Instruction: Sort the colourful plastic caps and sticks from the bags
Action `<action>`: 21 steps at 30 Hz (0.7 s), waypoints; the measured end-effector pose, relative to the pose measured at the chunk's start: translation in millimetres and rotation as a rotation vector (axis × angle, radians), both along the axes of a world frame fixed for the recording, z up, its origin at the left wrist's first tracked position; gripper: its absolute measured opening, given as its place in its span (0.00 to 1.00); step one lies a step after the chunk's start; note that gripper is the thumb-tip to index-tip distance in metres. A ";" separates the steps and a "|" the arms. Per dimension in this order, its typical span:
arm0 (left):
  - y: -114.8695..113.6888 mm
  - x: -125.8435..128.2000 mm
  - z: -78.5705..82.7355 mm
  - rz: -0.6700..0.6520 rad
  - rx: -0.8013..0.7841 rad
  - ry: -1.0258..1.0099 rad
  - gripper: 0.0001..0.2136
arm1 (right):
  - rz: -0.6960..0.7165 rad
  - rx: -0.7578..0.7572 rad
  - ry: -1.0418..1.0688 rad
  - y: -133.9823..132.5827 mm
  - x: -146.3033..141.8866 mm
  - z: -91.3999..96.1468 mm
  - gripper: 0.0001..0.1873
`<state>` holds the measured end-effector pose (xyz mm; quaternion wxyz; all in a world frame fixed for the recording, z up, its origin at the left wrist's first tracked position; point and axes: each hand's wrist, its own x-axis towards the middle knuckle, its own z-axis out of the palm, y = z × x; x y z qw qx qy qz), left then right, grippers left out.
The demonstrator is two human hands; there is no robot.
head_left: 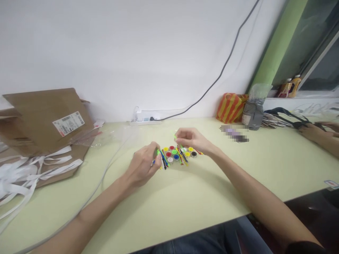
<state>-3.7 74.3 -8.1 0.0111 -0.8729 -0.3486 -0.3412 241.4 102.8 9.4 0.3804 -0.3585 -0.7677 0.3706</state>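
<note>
A thin bright green plastic stick (176,136) is the piece we have up off the desk (212,183). Its long axis slants, with the upper end pointing up and away from us and to the left, and the lower end dipping toward the cluster below. Our right hand (192,139) is half closed, its thumb and forefinger pinching this stick near the fingertips, so the stick sits at the hand's far left edge. Our left hand (141,165) is curled, with its fingers closed on a green-tipped stick (158,152), most of which is hidden behind them.

Between the hands, and just below the right one, lies a tight group of round coloured caps (174,153) in yellow, red, green, blue, white and black. A loose fan of thin coloured sticks (163,159) in blue, black and yellow lies across and beside them, most running from far to near, tilted rather than parallel.

Further off stand a flattened cardboard box (45,120), white paper strips (21,173) and a power strip (144,118) against the wall. An orange striped bag (230,107) sits at the far right, where another person's hand (316,132) lies near a black strap (288,114)
</note>
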 end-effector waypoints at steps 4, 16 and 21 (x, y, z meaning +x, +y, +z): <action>6.1 3.0 -3.6 -0.024 0.142 0.078 0.06 | -0.645 0.154 -0.827 26.0 49.1 -5.3 0.08; 10.0 3.1 -10.2 -0.062 0.204 0.144 0.07 | -0.621 0.025 -0.981 31.3 67.5 -11.8 0.13; 7.6 3.9 -10.8 -0.012 0.142 0.062 0.12 | -0.092 0.019 -0.415 11.6 26.6 -1.4 0.13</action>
